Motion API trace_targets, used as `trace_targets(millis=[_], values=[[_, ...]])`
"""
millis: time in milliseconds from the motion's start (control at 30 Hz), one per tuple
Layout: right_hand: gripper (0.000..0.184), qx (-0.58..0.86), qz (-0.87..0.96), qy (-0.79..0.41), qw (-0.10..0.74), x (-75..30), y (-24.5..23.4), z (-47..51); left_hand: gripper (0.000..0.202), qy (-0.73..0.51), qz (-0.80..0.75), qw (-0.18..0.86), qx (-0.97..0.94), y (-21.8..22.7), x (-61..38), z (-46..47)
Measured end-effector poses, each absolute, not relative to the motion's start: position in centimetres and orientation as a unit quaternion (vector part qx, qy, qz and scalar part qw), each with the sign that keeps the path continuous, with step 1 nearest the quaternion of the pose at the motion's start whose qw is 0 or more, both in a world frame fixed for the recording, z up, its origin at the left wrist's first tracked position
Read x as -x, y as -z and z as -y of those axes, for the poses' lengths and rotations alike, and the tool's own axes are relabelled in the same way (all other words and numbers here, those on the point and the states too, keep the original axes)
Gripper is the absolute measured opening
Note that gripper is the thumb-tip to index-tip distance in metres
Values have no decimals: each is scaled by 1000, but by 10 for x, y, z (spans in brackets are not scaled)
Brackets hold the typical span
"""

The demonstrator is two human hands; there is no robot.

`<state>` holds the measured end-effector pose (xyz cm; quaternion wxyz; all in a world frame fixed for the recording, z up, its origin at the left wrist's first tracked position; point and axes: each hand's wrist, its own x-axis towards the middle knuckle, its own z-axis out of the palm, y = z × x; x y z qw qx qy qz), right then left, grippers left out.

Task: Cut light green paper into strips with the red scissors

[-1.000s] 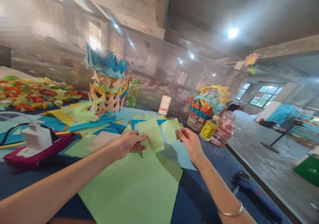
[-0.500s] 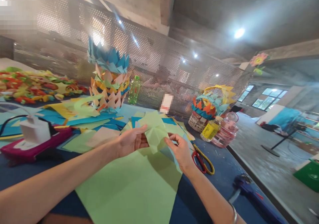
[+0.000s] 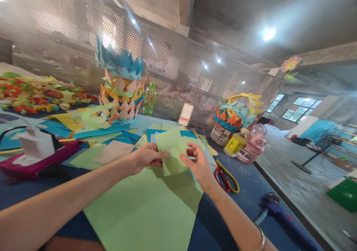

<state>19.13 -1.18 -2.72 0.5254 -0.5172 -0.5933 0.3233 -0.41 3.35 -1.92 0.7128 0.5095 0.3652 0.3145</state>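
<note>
A small light green paper point(image 3: 173, 147) is held up between my two hands, with a soft crease across it. My left hand point(image 3: 149, 157) pinches its left edge, thumb lying on the front face. On the other side, my right hand point(image 3: 197, 162) grips the right edge between thumb and fingers. Beneath them a large light green sheet point(image 3: 145, 210) lies on the dark blue table. Scissors point(image 3: 227, 178) with red and yellow handles rest just right of my right hand. Coloured paper sheets point(image 3: 114, 150) are spread behind and to the left.
A magenta power strip point(image 3: 36, 165) with a white charger sits at left. Folded-paper baskets point(image 3: 121, 91) stack behind, beside a green bottle point(image 3: 150, 99). At right are a yellow-labelled bottle point(image 3: 236, 144), a pink jug point(image 3: 252, 145) and a blue glue gun point(image 3: 284, 217) near the table edge.
The small green paper has been opened out flatter and turned in my hands. My left thumb has shifted onto its face, and my right fingers have moved along the edge.
</note>
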Motion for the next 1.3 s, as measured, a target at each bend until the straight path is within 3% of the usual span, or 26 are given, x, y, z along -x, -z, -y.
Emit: trace_targets(millis=[100,367,833,1300], values=[[33,492,619,-389,473,-193,26,13,36,-284,-367,698,-545,18,4,-32],[37,488,596,-454,449,-196,28,13,33,-313,-416,629,-577,15,3,-33],[44,546,601,-340,475,-198,27,12,33,-265,-393,657,-587,14,2,-29],[44,540,599,-358,469,-200,30,11,31,-268,-402,667,-566,13,0,-27]])
